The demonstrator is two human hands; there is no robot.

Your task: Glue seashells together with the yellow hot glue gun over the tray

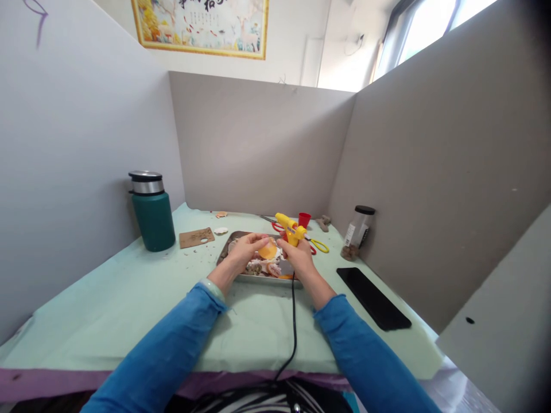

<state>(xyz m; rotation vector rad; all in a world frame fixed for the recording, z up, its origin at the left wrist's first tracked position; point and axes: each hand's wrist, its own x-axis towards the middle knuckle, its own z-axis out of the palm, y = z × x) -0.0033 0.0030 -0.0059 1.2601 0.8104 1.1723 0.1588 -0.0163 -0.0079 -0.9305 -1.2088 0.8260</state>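
Observation:
My left hand (246, 252) pinches a flat, rounded yellow-orange shell (268, 250) above a metal tray. My right hand (299, 256) is closed round a yellow glue gun (291, 228), its body pointing away to the upper left and a black cord (295, 321) hanging below. The right fingertips are close to the shell's right edge; whether they touch it I cannot tell. Under both hands, the metal tray (269, 281) holds shells and shell pieces (258, 267), partly hidden by the hands.
A green bottle (154, 221) and brown board (197, 237) stand left, with loose shells (221, 231) behind. Scissors with yellow handles (321, 246) and a red cup (304, 219) lie beyond the tray. At right are a clear jar (358, 232) and black phone (373, 298). Grey partitions (262, 143) enclose the table.

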